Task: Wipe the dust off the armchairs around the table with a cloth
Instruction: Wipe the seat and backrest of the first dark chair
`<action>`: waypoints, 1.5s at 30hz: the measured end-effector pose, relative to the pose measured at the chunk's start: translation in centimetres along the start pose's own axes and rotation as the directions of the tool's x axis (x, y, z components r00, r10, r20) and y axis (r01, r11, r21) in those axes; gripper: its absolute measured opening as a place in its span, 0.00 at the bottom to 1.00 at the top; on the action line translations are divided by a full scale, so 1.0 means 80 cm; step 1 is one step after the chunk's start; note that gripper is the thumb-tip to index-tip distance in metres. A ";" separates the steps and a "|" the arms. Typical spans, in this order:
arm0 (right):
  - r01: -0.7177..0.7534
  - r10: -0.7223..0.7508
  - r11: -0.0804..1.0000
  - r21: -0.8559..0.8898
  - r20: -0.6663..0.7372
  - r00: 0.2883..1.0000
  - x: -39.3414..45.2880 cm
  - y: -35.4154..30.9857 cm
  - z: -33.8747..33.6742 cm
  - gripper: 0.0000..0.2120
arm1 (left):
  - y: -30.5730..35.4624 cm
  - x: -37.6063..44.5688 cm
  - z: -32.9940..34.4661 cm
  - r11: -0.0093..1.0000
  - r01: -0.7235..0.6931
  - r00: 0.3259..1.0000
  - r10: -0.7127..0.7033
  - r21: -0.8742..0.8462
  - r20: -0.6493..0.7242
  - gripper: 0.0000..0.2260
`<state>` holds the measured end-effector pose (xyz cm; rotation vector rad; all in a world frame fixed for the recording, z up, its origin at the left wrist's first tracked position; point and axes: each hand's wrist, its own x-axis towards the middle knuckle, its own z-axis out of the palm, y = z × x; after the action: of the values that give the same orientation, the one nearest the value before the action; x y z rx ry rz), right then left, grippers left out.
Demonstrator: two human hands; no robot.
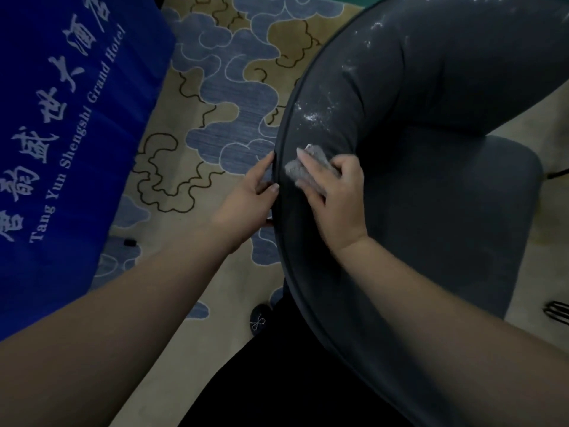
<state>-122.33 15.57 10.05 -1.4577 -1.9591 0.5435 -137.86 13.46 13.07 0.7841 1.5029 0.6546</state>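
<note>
Grey upholstery, dark: one armchair (pixel 415 124), curved padded backrest running from 6 o'clock up to 1 o'clock of the view, seat cushion at 3 o'clock.

Cloth (pixel 303 167): small, grey, bunched, lying on the top of the backrest near the centre of the view, under the right hand (pixel 334 195). The fingers (pixel 311 164) of that hand are curled over the wad and press it to the fabric; the forefinger lies stretched along it.

Left hand (pixel 251 195): at 9 o'clock of the cloth, on the outer piped edge of the backrest. Its fingers (pixel 261 169) lie close together along the outer face, thumb resting on the rim, apparently steadying the chair.

Dust (pixel 312 115): white specks and smears on the backrest, thickest just at 12 o'clock of the cloth, with thinner patches further along toward 1 o'clock.

Progress, as a judgement: the stretch of backrest toward 6 o'clock of the cloth shows no white marks and looks done or never soiled. The dusted run from 12 to 1 o'clock is left. The seat cushion looks free of white marks. Other armchairs are not in view, so the task seems at an early or middle stage.

Surroundings: carpet (pixel 215 87) with blue and ochre cloud pattern; blue tablecloth (pixel 61 118) with white hotel lettering, at 10 o'clock; the person's dark shoe (pixel 260 322) at 6 o'clock.
</note>
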 end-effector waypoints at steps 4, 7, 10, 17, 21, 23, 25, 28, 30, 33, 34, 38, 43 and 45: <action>0.038 -0.038 0.998 0.043 0.009 0.999 -0.044 0.002 -0.011 0.18 | 0.005 0.006 0.000 1.000 -0.023 1.000 0.024 0.007 -0.018 0.25; 0.038 -0.038 0.999 0.006 0.012 0.999 -0.003 0.007 -0.004 0.19 | 0.009 0.013 0.002 1.000 -0.030 0.999 0.030 0.009 -0.035 0.24; -0.015 0.015 1.000 -0.012 -0.012 1.000 0.048 0.009 0.007 0.20 | 0.011 0.022 0.002 0.998 -0.044 0.997 0.046 0.036 -0.055 0.24; -0.001 0.003 0.998 0.064 -0.036 0.999 -0.020 0.007 -0.003 0.18 | 0.021 0.038 -0.002 0.995 -0.048 0.997 0.053 0.085 -0.055 0.24; -0.063 0.066 0.997 0.041 -0.082 0.994 0.037 0.010 0.013 0.20 | 0.034 0.055 -0.008 0.994 -0.071 0.997 0.073 0.083 -0.021 0.23; -0.119 0.120 0.993 0.020 -0.114 0.986 0.073 0.011 0.020 0.21 | 0.041 0.065 -0.013 0.988 -0.082 0.997 0.083 0.131 -0.004 0.23; -0.150 0.152 0.988 0.027 -0.124 0.981 0.081 0.010 0.020 0.21 | 0.047 0.073 -0.017 0.981 -0.090 0.996 0.086 0.175 0.029 0.23; -0.119 0.121 0.992 0.029 -0.111 0.986 0.035 -0.003 0.016 0.20 | 0.053 0.082 -0.024 0.977 -0.070 0.994 0.052 0.203 0.094 0.23; -0.123 0.127 0.991 0.043 -0.119 0.985 0.011 -0.011 0.016 0.20 | 0.055 0.087 -0.029 0.977 -0.070 0.991 0.045 0.202 0.124 0.24; -0.157 0.153 0.987 -0.016 -0.140 0.978 0.050 -0.003 0.023 0.21 | 0.059 0.096 -0.034 0.978 -0.073 0.986 0.041 0.193 0.164 0.25; -0.178 0.168 0.983 -0.046 -0.160 0.973 0.072 0.000 0.026 0.21 | 0.060 0.098 -0.035 0.977 -0.075 0.983 0.040 0.198 0.178 0.25; -0.249 0.238 0.968 -0.028 -0.203 0.950 0.098 -0.002 0.033 0.21 | 0.065 0.107 -0.042 0.972 -0.089 0.976 0.041 0.218 0.213 0.26; -0.239 0.228 0.970 -0.038 -0.187 0.956 0.027 -0.029 0.032 0.25 | 0.073 0.119 -0.051 0.969 -0.101 0.961 0.036 0.224 0.276 0.26; -0.291 0.279 0.956 -0.030 -0.201 0.939 0.037 -0.027 0.035 0.25 | 0.077 0.124 -0.053 0.972 -0.099 0.955 0.032 0.215 0.295 0.26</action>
<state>-126.31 17.85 10.15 -1.7767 -1.6351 0.4504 -141.58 25.23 12.24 1.0623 1.2983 0.3972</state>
